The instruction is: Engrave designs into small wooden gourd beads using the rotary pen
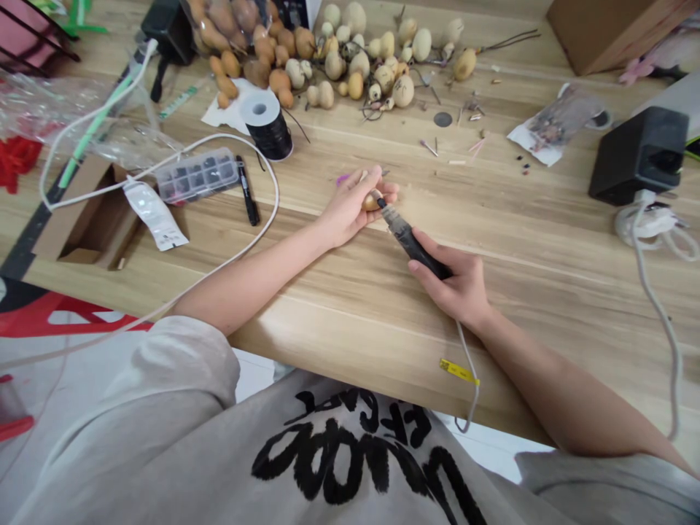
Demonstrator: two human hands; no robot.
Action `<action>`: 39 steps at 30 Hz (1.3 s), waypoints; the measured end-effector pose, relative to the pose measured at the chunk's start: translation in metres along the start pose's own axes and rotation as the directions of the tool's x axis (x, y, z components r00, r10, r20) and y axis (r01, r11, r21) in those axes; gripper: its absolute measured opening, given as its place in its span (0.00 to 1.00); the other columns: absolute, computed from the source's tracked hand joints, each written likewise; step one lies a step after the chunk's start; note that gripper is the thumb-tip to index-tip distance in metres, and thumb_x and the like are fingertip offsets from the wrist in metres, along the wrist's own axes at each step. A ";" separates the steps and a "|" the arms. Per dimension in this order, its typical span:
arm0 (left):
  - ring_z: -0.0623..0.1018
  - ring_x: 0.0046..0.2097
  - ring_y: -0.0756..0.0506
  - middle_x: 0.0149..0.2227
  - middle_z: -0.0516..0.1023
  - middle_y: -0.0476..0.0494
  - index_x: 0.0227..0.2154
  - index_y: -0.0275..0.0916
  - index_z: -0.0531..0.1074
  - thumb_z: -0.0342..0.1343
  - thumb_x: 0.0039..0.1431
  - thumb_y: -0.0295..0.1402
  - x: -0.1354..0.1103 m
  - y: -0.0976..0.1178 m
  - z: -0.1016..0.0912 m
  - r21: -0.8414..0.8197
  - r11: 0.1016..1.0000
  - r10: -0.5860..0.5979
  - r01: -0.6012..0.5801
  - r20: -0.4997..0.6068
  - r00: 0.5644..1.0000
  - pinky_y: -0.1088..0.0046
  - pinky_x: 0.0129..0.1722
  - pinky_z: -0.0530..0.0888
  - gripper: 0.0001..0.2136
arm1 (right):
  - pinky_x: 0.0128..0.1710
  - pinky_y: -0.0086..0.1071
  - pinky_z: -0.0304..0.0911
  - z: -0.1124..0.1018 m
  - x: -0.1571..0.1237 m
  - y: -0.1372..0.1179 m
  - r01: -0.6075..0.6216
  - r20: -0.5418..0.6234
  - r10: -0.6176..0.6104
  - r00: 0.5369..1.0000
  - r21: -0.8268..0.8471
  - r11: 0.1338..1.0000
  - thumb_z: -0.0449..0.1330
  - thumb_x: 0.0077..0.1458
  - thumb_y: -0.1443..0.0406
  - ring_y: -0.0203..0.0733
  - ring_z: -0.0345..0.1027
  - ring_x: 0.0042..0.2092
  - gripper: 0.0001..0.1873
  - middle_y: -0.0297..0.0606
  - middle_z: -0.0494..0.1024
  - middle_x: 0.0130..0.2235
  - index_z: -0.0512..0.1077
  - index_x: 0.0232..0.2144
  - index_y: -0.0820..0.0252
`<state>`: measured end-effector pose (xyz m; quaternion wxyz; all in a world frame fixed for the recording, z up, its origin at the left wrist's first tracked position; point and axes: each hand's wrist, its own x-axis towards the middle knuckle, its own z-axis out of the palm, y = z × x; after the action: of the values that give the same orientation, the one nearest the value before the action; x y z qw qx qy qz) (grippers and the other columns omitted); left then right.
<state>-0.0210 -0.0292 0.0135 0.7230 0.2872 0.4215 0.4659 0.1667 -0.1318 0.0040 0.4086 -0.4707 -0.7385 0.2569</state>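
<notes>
Near the middle of the wooden table, my left hand (350,208) is closed around a small tan gourd (372,201), which its fingers partly cover. My right hand (459,281) grips a dark handheld electric tool (407,235) with a worn, pale front section. The tool's tip meets or nearly meets the gourd; its exact end is too small to make out. A white cord with a yellow tag (459,372) hangs from the tool's rear, over the table's front edge.
Many small gourds (333,64) lie at the back. A black thread spool (267,125), a compartment box (197,175), a marker (248,193) and an open carton (90,219) are at left. White cable loops near my left arm. A black device (637,157) stands right.
</notes>
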 end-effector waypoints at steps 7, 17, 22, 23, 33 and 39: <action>0.81 0.39 0.52 0.36 0.81 0.48 0.40 0.39 0.68 0.57 0.64 0.44 -0.001 0.002 0.001 0.012 0.999 -0.039 0.039 -0.036 0.999 0.76 0.46 0.75 0.13 | 0.38 0.34 0.74 0.000 -0.001 0.001 -0.063 -0.019 0.063 0.998 0.002 0.998 0.61 0.58 0.63 0.43 0.80 0.37 0.26 0.39 0.85 0.41 0.74 0.58 0.59; 0.83 0.42 0.51 0.35 0.81 0.49 0.44 0.41 0.69 0.58 0.61 0.47 0.000 0.000 0.000 -0.024 0.999 -0.041 0.040 -0.055 0.998 0.75 0.47 0.76 0.17 | 0.41 0.36 0.74 0.000 0.000 0.000 -0.069 0.000 0.069 0.998 0.002 0.998 0.61 0.57 0.61 0.45 0.80 0.39 0.25 0.40 0.85 0.42 0.76 0.57 0.59; 0.82 0.42 0.51 0.34 0.81 0.50 0.42 0.40 0.69 0.59 0.62 0.45 0.000 0.001 0.001 0.029 0.999 -0.023 0.024 -0.043 0.999 0.76 0.47 0.76 0.14 | 0.39 0.36 0.74 0.000 0.000 -0.001 -0.054 -0.012 0.054 0.998 0.012 0.998 0.61 0.57 0.61 0.46 0.80 0.38 0.26 0.42 0.85 0.43 0.74 0.58 0.60; 0.82 0.41 0.52 0.34 0.80 0.50 0.42 0.40 0.69 0.59 0.61 0.45 0.000 0.001 0.001 0.029 0.999 -0.025 0.027 -0.047 0.999 0.76 0.46 0.76 0.15 | 0.40 0.36 0.74 0.000 0.000 -0.001 -0.047 -0.011 0.047 0.999 0.018 0.999 0.61 0.58 0.61 0.46 0.80 0.38 0.26 0.42 0.85 0.43 0.74 0.58 0.60; 0.82 0.38 0.52 0.30 0.80 0.50 0.40 0.39 0.70 0.58 0.61 0.49 -0.002 0.002 0.003 0.031 0.999 -0.022 0.024 -0.049 0.999 0.76 0.46 0.76 0.17 | 0.38 0.35 0.74 0.001 0.000 -0.001 -0.054 -0.022 0.053 0.998 -0.008 0.999 0.61 0.57 0.62 0.43 0.79 0.36 0.26 0.40 0.85 0.40 0.75 0.57 0.60; 0.82 0.39 0.51 0.30 0.81 0.49 0.39 0.39 0.70 0.59 0.59 0.51 -0.002 0.003 0.003 -0.014 0.999 -0.040 0.039 -0.051 0.998 0.76 0.45 0.76 0.18 | 0.38 0.35 0.73 0.000 0.000 0.000 -0.024 -0.016 0.024 1.000 0.006 1.000 0.61 0.58 0.61 0.43 0.79 0.35 0.25 0.42 0.85 0.41 0.75 0.57 0.59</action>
<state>-0.0195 -0.0297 0.0180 0.7230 0.2620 0.4424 0.4615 0.1663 -0.1324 0.0037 0.4128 -0.4805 -0.7287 0.2601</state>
